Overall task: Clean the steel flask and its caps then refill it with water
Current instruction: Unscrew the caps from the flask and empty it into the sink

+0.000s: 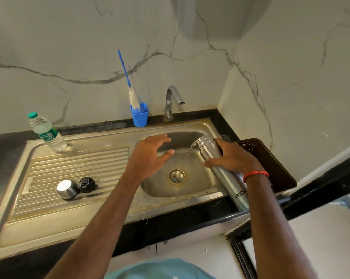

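Observation:
My right hand (233,158) grips the steel flask (209,150), tilted mouth-down to the left over the sink basin (200,184). A thin stream of water runs from its open mouth toward the drain (176,176). My left hand (150,154) hovers above the basin with fingers spread, holding nothing. The steel outer cap (67,189) and the black inner cap (86,184) lie side by side on the ribbed drainboard (73,162) to the left.
A plastic water bottle (47,133) with a green cap stands at the drainboard's back left. A blue cup (140,115) holding a blue-handled bottle brush (127,81) sits by the wall. The tap (171,101) is behind the basin, a dark perforated tray (270,164) to the right.

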A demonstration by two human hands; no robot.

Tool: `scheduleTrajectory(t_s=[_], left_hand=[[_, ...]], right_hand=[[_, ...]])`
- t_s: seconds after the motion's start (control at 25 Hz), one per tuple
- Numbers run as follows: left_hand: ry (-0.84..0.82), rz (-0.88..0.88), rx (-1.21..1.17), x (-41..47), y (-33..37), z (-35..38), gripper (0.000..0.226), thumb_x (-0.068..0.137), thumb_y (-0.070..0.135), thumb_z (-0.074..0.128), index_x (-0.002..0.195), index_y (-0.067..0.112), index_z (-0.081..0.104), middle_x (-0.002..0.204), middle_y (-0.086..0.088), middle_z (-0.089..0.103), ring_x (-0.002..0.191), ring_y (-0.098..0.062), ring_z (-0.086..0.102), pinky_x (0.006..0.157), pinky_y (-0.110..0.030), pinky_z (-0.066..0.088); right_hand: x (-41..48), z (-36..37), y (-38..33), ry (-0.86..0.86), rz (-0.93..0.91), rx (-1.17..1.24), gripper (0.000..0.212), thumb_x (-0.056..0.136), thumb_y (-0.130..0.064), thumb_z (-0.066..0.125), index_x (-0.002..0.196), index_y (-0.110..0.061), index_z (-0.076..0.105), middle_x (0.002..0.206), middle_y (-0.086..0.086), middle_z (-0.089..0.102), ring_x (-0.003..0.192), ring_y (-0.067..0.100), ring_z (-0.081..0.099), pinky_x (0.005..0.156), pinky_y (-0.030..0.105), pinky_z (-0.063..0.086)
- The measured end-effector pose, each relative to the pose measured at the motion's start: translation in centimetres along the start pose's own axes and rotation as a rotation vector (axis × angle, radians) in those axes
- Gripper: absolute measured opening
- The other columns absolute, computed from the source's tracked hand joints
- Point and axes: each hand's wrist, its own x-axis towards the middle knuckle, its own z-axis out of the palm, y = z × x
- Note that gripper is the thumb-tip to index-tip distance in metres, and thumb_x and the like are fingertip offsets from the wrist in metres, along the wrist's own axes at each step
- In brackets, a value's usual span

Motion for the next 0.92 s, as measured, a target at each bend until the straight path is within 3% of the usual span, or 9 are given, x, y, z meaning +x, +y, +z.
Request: scheduleTrajectory(t_s=[0.16, 0.44, 0.64, 0.92], left_hand=[[-0.020, 0.006, -0.009, -0.5, 0.2, 0.2, 0.047, 0.094, 0.043, 0.066, 0.134, 0.018, 0.062, 0.139, -0.002, 0.062, 0.129, -0.016, 0.055, 0.105, -0.026, 0.036], [-0.031, -0.004, -0.006, -0.7, 0.5, 0.6, 0.047, 0.095, 0.044, 0.065, 0.134, 0.019, 0.062, 0.140, 0.000, 0.062, 0.131, -0.016, 0.053, 0.105, -0.025, 0.032], [-0.017, 0.000, -0.009, -0.9, 0.2, 0.3, 0.044, 0.094, 0.042, 0.067, 0.130, 0.018, 0.065, 0.135, -0.001, 0.065, 0.125, -0.016, 0.058, 0.104, -0.031, 0.042], [-0.016, -0.018, -0.012, -1.0, 0.0, 0.3, 0.045, 0.094, 0.044, 0.066, 0.132, 0.020, 0.064, 0.137, 0.000, 0.063, 0.129, -0.016, 0.055, 0.104, -0.030, 0.036]], right_hand=[[-0.3, 0.0, 0.1, 0.003, -0.002, 0.009, 0.083, 0.076, -0.054, 0.078, 0.140, -0.022, 0.038, 0.122, 0.006, 0.061, 0.101, 0.023, 0.060, 0.093, 0.039, 0.051], [-0.7, -0.6, 0.2, -0.006, -0.002, 0.019, 0.085, 0.077, -0.052, 0.078, 0.144, -0.021, 0.037, 0.124, 0.006, 0.061, 0.099, 0.020, 0.057, 0.089, 0.034, 0.048], [-0.8, -1.0, 0.3, -0.019, 0.009, 0.016, 0.085, 0.077, -0.053, 0.078, 0.145, -0.021, 0.037, 0.125, 0.007, 0.061, 0.098, 0.020, 0.057, 0.089, 0.035, 0.049], [-0.7, -1.2, 0.0, -0.047, 0.007, 0.031, 0.080, 0.078, -0.052, 0.077, 0.141, -0.022, 0.040, 0.120, 0.005, 0.061, 0.100, 0.022, 0.059, 0.090, 0.036, 0.049]])
